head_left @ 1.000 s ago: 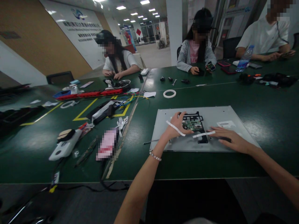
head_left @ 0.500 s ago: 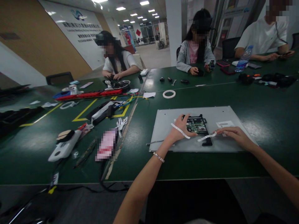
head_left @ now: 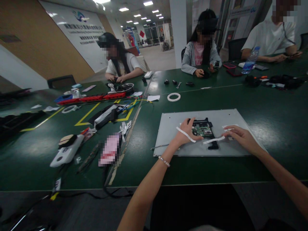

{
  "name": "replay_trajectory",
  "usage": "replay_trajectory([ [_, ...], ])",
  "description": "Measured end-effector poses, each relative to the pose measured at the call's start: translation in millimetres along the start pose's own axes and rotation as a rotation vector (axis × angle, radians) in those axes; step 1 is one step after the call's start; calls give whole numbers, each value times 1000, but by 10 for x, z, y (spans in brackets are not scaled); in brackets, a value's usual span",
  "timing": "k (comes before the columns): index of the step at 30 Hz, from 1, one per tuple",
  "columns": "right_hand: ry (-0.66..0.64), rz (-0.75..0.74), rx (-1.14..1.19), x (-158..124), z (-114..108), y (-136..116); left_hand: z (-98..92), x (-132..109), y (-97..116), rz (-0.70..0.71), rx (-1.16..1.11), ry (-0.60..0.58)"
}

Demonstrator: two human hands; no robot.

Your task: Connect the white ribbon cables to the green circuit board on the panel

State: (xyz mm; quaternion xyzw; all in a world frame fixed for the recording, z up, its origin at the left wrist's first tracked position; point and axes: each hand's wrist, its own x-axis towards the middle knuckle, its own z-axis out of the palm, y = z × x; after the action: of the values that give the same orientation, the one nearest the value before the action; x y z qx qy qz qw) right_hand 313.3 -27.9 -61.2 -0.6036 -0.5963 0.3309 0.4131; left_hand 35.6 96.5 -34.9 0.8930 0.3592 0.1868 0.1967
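Note:
My left hand (head_left: 187,132) spans the left side of a green circuit board (head_left: 204,131) in a black plastic frame (head_left: 213,146), thumb and fingers gripping it against a flat grey-white panel (head_left: 168,128). One strip of white tape (head_left: 185,134) lies across the back of this hand. To the right of the board, my right hand (head_left: 240,137) pinches the end of a second white tape strip (head_left: 213,140), whose other end reaches the frame's lower part. Whether that far end sticks to the frame, I cannot tell.
A roll of white tape (head_left: 173,97) lies beyond the panel. Left of it are a pink pouch-like item (head_left: 110,149), a white device (head_left: 66,150) and coloured wires (head_left: 134,104). Several people sit across the green table (head_left: 204,173), near a water bottle (head_left: 250,61).
My right hand has shifted slightly right and its fingers have lifted and curled more, still at the tape strip's end. My left hand stays on the board.

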Motion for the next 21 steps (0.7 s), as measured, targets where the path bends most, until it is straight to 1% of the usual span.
replay_trajectory([
  [2, -31, 2, -8, -2, 14, 10, 7, 5, 2, 7, 7, 10],
  [5, -58, -31, -100, -2, 18, 25, 13, 10, 2, 14, 10, 21],
  [11, -107, -100, -229, -17, 9, 19, -5, 26, 2, 16, 13, 7],
  [15, -160, -169, -248, -25, 14, -11, -28, 27, 17, 10, 9, -4],
  [18, -160, -211, -268, -20, 13, -34, -54, 24, 37, 10, 9, 2],
  [21, -166, -220, -276, -13, 14, -58, -91, 24, 60, 20, 25, 21],
])
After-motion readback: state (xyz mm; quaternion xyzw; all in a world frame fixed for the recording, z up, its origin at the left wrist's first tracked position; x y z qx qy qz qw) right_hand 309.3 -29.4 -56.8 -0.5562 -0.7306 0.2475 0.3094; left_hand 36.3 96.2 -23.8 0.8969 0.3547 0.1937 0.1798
